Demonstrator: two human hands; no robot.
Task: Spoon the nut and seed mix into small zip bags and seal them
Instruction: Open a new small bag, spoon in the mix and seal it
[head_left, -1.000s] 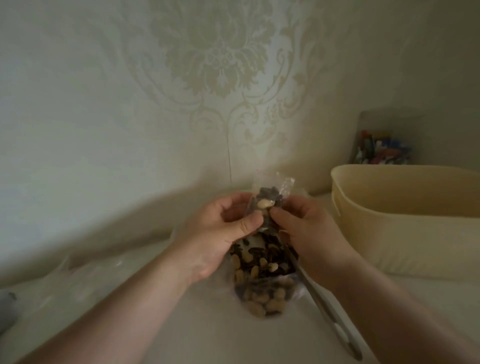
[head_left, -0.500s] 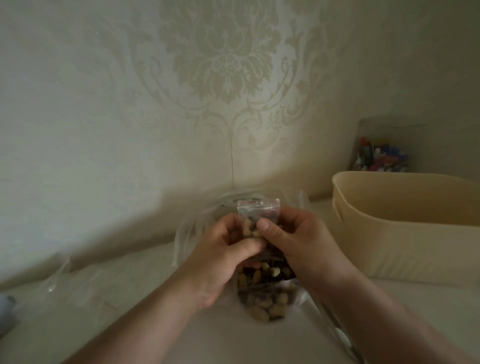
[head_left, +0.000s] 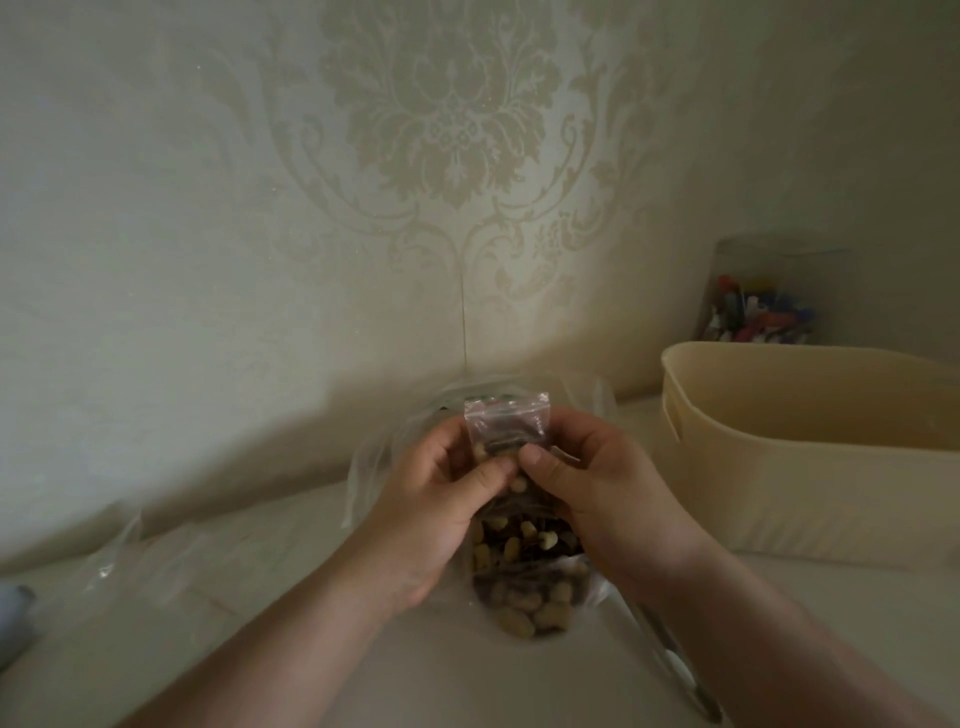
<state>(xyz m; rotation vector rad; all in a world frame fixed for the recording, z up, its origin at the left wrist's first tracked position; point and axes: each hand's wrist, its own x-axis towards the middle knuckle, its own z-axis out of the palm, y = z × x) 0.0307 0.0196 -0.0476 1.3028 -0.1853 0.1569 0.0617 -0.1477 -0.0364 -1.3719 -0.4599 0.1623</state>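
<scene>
**Zip strip stands clear above both thumbs**

The small zip bag is held upright over the big clear bag of nut and seed mix, its long axis running straight up toward the wall. Its flat, pale top edge lies crosswise and sits above the grip, free of both hands. The left hand pinches the small bag's left side with thumb in front; the right hand pinches the right side the same way, and the two thumbs nearly meet at the bag's middle. Both hands seem equally near the strip, so either could slide up to press it closed. A metal spoon handle lies right of the big bag, partly under the right forearm. Further right stands a cream plastic tub.
</scene>
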